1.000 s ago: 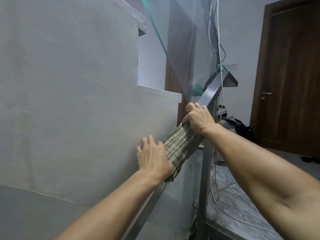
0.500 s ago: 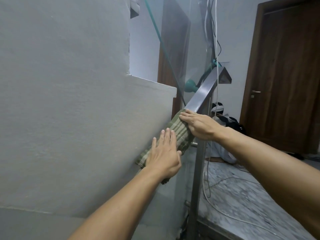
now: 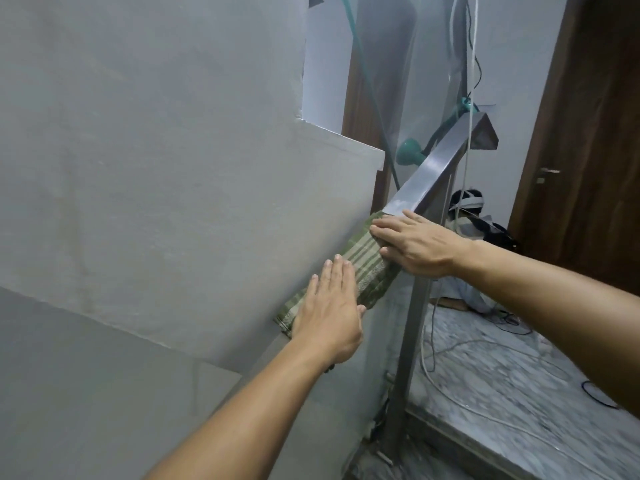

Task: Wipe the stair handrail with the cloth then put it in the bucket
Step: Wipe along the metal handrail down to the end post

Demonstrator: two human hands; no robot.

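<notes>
A green striped cloth (image 3: pixel 363 268) is draped over the sloping steel handrail (image 3: pixel 433 164). My left hand (image 3: pixel 329 317) lies flat on the cloth's lower end, fingers straight and together. My right hand (image 3: pixel 419 244) presses across its upper end, fingers stretched over the rail toward the wall. Above my right hand the rail is bare and shiny up to its cut end. No bucket is in view.
A grey wall (image 3: pixel 173 168) runs close along the rail's left side. A glass panel (image 3: pixel 381 81) and a steel post (image 3: pixel 412 341) stand under the rail. Cables (image 3: pixel 450 344) trail over the marble floor. A teal lamp (image 3: pixel 408 152), a dark bag (image 3: pixel 495 233) and a wooden door (image 3: pixel 588 168) lie beyond.
Both hands and the cloth have slid down the rail toward me. My right hand has gone from curled around the rail to lying flat, and more bare rail shows above it.
</notes>
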